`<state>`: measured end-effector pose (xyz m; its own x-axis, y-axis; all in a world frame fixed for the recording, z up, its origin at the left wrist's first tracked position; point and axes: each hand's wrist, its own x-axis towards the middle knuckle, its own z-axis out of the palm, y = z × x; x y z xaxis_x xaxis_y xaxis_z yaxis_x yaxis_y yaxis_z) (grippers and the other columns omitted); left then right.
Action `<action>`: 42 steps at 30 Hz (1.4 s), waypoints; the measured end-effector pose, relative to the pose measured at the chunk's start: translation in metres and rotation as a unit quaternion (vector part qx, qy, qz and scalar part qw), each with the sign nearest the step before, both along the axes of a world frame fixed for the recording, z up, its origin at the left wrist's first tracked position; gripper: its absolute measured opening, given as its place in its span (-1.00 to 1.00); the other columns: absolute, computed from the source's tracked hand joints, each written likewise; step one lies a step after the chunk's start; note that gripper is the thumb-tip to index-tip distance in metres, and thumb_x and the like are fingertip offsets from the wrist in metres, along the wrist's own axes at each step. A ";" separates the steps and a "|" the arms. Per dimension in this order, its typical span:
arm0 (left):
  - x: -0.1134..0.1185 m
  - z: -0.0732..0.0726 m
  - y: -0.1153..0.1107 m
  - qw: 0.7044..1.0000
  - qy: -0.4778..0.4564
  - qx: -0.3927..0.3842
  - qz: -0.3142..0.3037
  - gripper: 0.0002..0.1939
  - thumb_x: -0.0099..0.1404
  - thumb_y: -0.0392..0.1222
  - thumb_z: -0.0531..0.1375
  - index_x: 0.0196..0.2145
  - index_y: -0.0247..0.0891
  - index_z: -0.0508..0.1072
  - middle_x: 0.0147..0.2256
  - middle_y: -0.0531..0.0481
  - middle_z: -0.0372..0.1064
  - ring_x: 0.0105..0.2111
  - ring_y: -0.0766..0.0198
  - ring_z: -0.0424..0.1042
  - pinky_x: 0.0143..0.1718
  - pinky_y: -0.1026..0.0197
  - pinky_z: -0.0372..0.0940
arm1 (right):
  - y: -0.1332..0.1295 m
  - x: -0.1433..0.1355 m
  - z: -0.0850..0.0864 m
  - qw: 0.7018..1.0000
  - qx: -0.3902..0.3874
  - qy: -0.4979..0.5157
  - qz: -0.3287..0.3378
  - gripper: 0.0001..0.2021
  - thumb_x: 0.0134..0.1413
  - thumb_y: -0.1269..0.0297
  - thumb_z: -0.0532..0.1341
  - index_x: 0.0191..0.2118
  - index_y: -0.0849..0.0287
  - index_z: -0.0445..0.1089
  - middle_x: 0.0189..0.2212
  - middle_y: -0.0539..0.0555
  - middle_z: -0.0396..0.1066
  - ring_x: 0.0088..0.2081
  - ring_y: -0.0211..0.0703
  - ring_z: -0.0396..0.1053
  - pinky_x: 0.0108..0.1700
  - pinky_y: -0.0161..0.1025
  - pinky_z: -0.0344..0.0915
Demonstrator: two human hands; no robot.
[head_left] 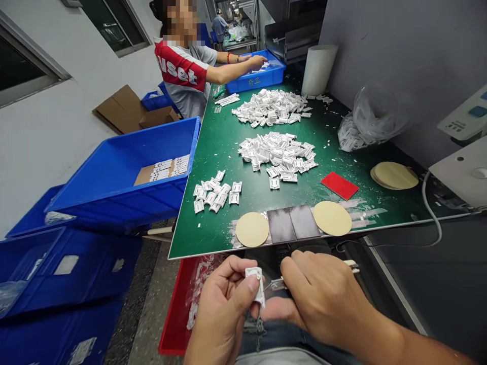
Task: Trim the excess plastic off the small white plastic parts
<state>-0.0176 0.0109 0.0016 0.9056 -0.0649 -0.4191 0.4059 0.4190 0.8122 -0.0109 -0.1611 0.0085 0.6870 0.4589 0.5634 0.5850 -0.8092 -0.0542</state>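
Note:
My left hand (224, 304) is closed around a small white plastic part (255, 284), pinched between thumb and fingers in front of the table edge. Close on its right, my right hand (323, 289) grips a slim craft knife (277, 284). The thin metal tip points at the white part's right edge; whether they touch I cannot tell. Beyond the fist sticks out the pale rear end of the handle. On the green table (213, 233) lie a small group of similar white parts (215, 192), a larger heap (276, 154) and another heap (272, 106) behind it.
Two round yellow discs (252, 229) flank dark square plates (292, 223) along the front edge. A red rectangular piece (340, 185) and a plastic bag (369, 121) lie to the right. A red bin (175, 309) stands below, blue crates (125, 167) left. A co-worker (186, 76) reaches into a blue tray (258, 81).

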 end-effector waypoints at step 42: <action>0.007 0.009 -0.015 0.986 0.029 -0.162 -0.022 -0.78 0.09 -0.21 0.40 -0.30 -0.27 0.52 -0.40 0.01 0.37 -0.41 0.37 0.35 -0.34 0.35 0.29 | -0.006 -0.004 -0.004 0.987 0.114 0.088 0.069 -0.54 0.34 -0.11 -0.11 -0.36 0.14 0.25 -0.53 -0.04 0.30 -0.52 -0.20 0.21 -0.45 -0.19 -0.05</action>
